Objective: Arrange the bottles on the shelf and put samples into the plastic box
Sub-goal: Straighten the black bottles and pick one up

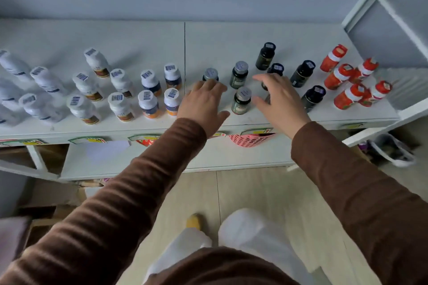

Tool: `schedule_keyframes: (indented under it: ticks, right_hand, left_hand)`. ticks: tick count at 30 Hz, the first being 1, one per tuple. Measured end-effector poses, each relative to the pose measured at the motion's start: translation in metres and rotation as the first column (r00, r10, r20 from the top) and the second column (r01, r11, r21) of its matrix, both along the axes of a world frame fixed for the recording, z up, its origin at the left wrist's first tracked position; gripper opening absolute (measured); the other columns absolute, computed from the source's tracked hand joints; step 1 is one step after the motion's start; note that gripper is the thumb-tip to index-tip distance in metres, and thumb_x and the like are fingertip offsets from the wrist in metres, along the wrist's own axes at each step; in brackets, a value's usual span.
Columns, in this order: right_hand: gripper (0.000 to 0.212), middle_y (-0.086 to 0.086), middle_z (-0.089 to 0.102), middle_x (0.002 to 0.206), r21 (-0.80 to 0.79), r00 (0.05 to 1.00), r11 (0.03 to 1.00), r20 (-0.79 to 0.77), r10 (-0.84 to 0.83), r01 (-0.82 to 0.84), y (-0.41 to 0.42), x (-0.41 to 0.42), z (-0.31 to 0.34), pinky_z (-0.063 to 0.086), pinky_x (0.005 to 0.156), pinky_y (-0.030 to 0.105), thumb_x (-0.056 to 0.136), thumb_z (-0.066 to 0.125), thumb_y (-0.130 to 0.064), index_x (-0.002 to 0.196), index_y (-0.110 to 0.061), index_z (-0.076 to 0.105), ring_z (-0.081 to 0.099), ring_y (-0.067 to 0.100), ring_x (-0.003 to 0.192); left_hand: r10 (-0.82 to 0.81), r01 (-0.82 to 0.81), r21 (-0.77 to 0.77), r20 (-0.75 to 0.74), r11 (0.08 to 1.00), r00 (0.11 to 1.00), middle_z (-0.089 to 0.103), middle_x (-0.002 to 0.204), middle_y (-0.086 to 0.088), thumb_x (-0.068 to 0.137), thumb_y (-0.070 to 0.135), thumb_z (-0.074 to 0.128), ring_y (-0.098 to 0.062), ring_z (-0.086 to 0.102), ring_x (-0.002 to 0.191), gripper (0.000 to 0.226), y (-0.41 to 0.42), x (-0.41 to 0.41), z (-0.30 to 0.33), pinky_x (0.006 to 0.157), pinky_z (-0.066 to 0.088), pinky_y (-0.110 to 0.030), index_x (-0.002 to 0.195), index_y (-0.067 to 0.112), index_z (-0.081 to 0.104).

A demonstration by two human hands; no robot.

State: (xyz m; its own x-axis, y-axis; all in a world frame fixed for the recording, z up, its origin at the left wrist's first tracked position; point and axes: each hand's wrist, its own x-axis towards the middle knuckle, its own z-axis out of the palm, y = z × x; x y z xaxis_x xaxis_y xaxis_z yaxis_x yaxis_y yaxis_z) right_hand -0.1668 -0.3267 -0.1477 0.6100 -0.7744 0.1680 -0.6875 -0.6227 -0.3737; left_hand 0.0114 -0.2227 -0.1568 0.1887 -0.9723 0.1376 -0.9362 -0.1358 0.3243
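Reaching: both brown-sleeved hands extend over the white shelf point(231, 37).
Left hand point(203, 104): fingers spread, empty, fingertips at a silver-capped bottle point(210, 74).
Right hand point(280, 99): fingers apart, over the dark bottles point(303, 73).
Open room: bare shelf behind the rows, to the far wall.
Near edge: pink basket point(251, 140) hangs below.

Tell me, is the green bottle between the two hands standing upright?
Upright: the green bottle stands on its base on the shelf, grey cap on top.
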Motion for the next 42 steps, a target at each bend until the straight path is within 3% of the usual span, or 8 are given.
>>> schedule_keyframes:
  ticks: [7, 13, 18, 24, 26, 30, 34, 42]
  right_hand:
    - [0.038, 0.007, 0.058, 0.129, 0.025, 0.980, 0.990, -0.138, 0.143, -0.141, -0.095, -0.041, 0.008, 0.036, 0.094, 0.034, 0.095, 0.057, -0.022, 0.132, -0.018, 0.054, 0.048, 0.028, 0.120]
    - [0.046, -0.004, 0.057, 0.128, 0.215, 0.762, 0.840, -0.352, 0.543, -0.499, -0.158, -0.060, -0.012, 0.046, 0.093, 0.042, 0.087, 0.069, -0.033, 0.131, -0.028, 0.056, 0.053, 0.023, 0.116]
    - [0.037, -0.006, 0.057, 0.117, 0.179, 0.692, 0.749, -0.293, 0.659, -0.638, -0.180, -0.060, -0.030, 0.052, 0.069, 0.041, 0.086, 0.067, -0.026, 0.119, -0.031, 0.051, 0.063, 0.029, 0.087]
    - [0.038, -0.005, 0.059, 0.116, 0.293, 0.686, 0.691, -0.137, 0.714, -0.661, -0.197, -0.052, -0.029, 0.041, 0.075, 0.031, 0.087, 0.066, -0.026, 0.124, -0.030, 0.057, 0.059, 0.020, 0.090]
    - [0.033, -0.012, 0.063, 0.095, 0.372, 0.742, 0.686, 0.011, 0.670, -0.625, -0.206, -0.048, -0.016, 0.038, 0.072, 0.027, 0.084, 0.071, -0.034, 0.115, -0.029, 0.063, 0.057, 0.007, 0.078]
    - [0.038, -0.002, 0.066, 0.074, 0.577, 0.824, 0.612, 0.216, 0.524, -0.541, -0.208, -0.038, 0.005, 0.060, 0.070, 0.042, 0.073, 0.075, -0.054, 0.090, -0.021, 0.066, 0.068, 0.021, 0.072]
    - [0.050, 0.000, 0.055, 0.065, 0.595, 0.835, 0.597, 0.279, 0.475, -0.538, -0.202, -0.031, 0.022, 0.051, 0.057, 0.037, 0.076, 0.069, -0.064, 0.082, -0.016, 0.057, 0.053, 0.023, 0.058]
    - [0.046, 0.009, 0.062, 0.062, 0.440, 0.766, 0.633, 0.265, 0.586, -0.637, -0.195, -0.031, 0.043, 0.039, 0.055, 0.031, 0.086, 0.057, -0.064, 0.084, -0.018, 0.060, 0.048, 0.016, 0.049]
  left_hand:
    - [-0.003, 0.003, -0.030, -0.010, 1.000, 1.000, 0.055, 0.127, -0.001, 0.081, 0.036, 0.067, -0.027, 0.046, 0.117, 0.051, -0.053, -0.041, -0.006, 0.096, 0.043, -0.041, 0.127, 0.020, 0.054]
    - [0.102, -0.107, -0.058, -0.079, 0.993, 0.992, 0.058, 0.125, 0.001, 0.081, 0.032, 0.069, -0.024, 0.051, 0.112, 0.047, -0.083, -0.103, -0.028, 0.094, 0.045, -0.038, 0.125, 0.021, 0.057]
    - [0.258, -0.266, -0.005, -0.226, 0.964, 0.939, 0.061, 0.114, 0.004, 0.084, 0.028, 0.067, -0.019, 0.059, 0.100, 0.038, -0.100, -0.146, -0.049, 0.082, 0.047, -0.030, 0.120, 0.023, 0.058]
    - [0.479, -0.481, 0.107, -0.412, 0.870, 0.775, 0.060, 0.122, 0.004, 0.081, 0.029, 0.072, -0.013, 0.061, 0.104, 0.050, -0.108, -0.163, -0.077, 0.087, 0.052, -0.037, 0.125, 0.022, 0.051]
    - [0.482, -0.514, 0.134, -0.600, 0.847, 0.638, 0.061, 0.122, 0.006, 0.080, 0.035, 0.074, -0.011, 0.059, 0.109, 0.053, -0.114, -0.167, -0.076, 0.092, 0.050, -0.034, 0.125, 0.023, 0.049]
    - [0.155, -0.524, 0.101, -0.986, 0.846, 0.062, 0.064, 0.108, -0.002, 0.086, 0.039, 0.064, -0.018, 0.061, 0.100, 0.047, -0.124, -0.170, -0.060, 0.098, 0.049, -0.041, 0.125, 0.012, 0.054]
    - [-0.133, -0.442, 0.142, -0.834, 0.886, -0.535, 0.058, 0.084, -0.014, 0.096, 0.048, 0.043, -0.022, 0.054, 0.072, 0.048, -0.131, -0.174, -0.032, 0.076, 0.048, -0.035, 0.117, 0.008, 0.060]
    - [-0.181, -0.382, 0.072, -0.791, 0.922, -0.585, 0.054, 0.076, -0.009, 0.100, 0.048, 0.033, -0.016, 0.047, 0.062, 0.049, -0.136, -0.176, -0.024, 0.067, 0.044, -0.030, 0.118, 0.009, 0.056]
